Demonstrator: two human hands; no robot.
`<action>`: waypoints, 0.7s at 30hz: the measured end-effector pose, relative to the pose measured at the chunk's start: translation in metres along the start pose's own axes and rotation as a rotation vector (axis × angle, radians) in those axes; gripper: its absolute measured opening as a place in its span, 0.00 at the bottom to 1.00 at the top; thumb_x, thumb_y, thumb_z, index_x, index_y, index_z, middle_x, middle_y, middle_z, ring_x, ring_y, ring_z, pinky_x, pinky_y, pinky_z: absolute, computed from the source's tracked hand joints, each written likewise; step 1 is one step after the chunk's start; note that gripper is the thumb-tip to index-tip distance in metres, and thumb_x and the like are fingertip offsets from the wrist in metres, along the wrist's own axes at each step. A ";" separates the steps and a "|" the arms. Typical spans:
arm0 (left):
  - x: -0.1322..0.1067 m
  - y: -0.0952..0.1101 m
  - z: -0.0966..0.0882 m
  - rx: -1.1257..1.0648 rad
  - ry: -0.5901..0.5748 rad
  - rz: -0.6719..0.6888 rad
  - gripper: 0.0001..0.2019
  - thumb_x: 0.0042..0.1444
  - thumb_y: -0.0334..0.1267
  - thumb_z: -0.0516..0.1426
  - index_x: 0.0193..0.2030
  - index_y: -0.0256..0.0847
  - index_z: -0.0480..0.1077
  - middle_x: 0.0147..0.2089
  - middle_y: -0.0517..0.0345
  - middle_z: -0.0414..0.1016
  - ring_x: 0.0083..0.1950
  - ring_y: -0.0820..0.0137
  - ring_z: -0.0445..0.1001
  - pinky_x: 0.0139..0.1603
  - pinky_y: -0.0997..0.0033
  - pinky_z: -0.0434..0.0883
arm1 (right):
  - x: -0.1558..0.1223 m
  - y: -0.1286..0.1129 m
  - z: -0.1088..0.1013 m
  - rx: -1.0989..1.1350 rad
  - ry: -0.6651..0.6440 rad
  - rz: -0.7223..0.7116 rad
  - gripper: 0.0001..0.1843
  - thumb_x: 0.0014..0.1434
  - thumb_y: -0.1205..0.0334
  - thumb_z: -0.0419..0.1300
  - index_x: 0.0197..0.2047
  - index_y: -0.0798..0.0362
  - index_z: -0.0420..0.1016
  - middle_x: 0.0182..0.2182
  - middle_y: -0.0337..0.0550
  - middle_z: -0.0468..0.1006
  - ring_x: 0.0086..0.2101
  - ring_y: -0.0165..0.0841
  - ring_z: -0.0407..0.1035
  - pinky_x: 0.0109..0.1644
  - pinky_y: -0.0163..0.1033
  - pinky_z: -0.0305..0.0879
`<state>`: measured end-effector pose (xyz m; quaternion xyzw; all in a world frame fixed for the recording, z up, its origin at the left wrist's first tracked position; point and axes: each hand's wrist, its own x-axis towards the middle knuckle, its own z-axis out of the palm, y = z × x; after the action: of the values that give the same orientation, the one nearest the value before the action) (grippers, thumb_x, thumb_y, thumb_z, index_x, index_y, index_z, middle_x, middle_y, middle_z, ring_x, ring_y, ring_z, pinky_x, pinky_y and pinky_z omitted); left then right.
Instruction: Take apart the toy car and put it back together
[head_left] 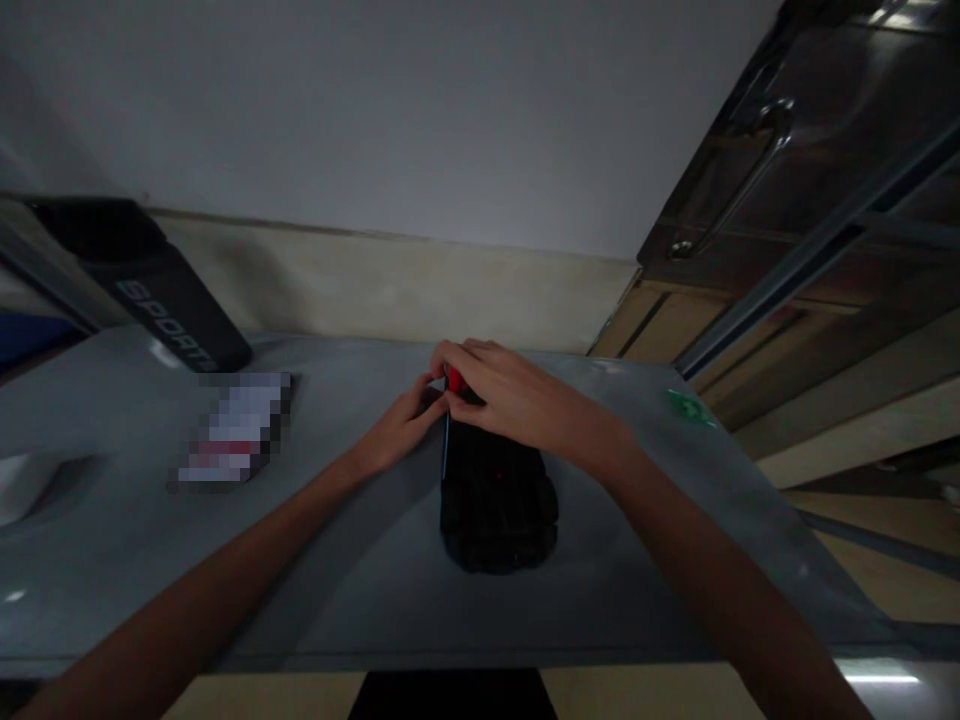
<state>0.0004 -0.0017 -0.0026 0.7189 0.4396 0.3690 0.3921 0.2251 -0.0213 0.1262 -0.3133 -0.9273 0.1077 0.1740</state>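
A: Item one, the black case (496, 500)?

B: It is lying lengthwise in the middle of the grey table (360, 580), far end under the hands.

A: Item two, hands?

B: The right hand (510, 400) is curling over the case's far end, fingers pinching a small red part (454, 379). The left hand (401, 425) is touching the same end from the left; whether it is gripping, I cannot tell.

A: Surroundings?

B: A dark bottle (161, 300) is leaning at the far left, a blurred packet (236, 428) is lying beside it, a white object (22, 485) is sitting at the left edge, and a green scrap (690, 408) is resting near the right corner.
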 end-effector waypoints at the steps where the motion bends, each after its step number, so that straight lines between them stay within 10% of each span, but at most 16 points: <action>1: 0.000 -0.002 0.000 -0.002 0.004 -0.003 0.26 0.78 0.58 0.58 0.67 0.38 0.76 0.59 0.41 0.94 0.61 0.50 0.91 0.71 0.50 0.84 | -0.002 -0.001 -0.001 -0.017 0.019 -0.017 0.11 0.80 0.71 0.61 0.59 0.48 0.78 0.54 0.49 0.87 0.54 0.44 0.79 0.66 0.50 0.74; 5: 0.002 -0.005 0.001 -0.002 -0.013 -0.033 0.34 0.80 0.60 0.59 0.81 0.39 0.70 0.62 0.42 0.94 0.65 0.48 0.91 0.76 0.44 0.81 | -0.017 0.007 -0.006 -0.080 0.258 0.035 0.12 0.80 0.70 0.57 0.58 0.47 0.78 0.53 0.49 0.85 0.55 0.45 0.78 0.67 0.51 0.71; 9: 0.004 -0.004 0.002 0.034 -0.018 -0.083 0.35 0.82 0.58 0.58 0.85 0.38 0.68 0.68 0.36 0.92 0.71 0.47 0.89 0.81 0.41 0.78 | -0.047 0.042 -0.008 -0.100 0.493 0.407 0.17 0.81 0.66 0.50 0.59 0.48 0.79 0.42 0.45 0.83 0.43 0.43 0.78 0.54 0.46 0.70; 15: 0.004 -0.001 0.004 0.086 -0.017 -0.099 0.36 0.84 0.56 0.57 0.88 0.35 0.67 0.70 0.33 0.91 0.72 0.46 0.88 0.84 0.39 0.75 | -0.072 0.090 0.025 -0.190 -0.028 0.734 0.14 0.82 0.64 0.55 0.50 0.50 0.84 0.41 0.51 0.89 0.42 0.43 0.80 0.47 0.43 0.64; 21: 0.003 -0.003 0.007 0.039 -0.007 -0.091 0.35 0.84 0.56 0.56 0.88 0.39 0.69 0.74 0.35 0.90 0.76 0.46 0.87 0.86 0.39 0.74 | -0.079 0.097 0.047 -0.162 -0.075 0.752 0.07 0.80 0.65 0.65 0.57 0.52 0.83 0.45 0.55 0.92 0.42 0.43 0.84 0.45 0.42 0.65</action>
<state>0.0066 0.0003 -0.0079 0.7069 0.4776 0.3396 0.3961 0.3179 0.0013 0.0333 -0.6400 -0.7590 0.1016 0.0631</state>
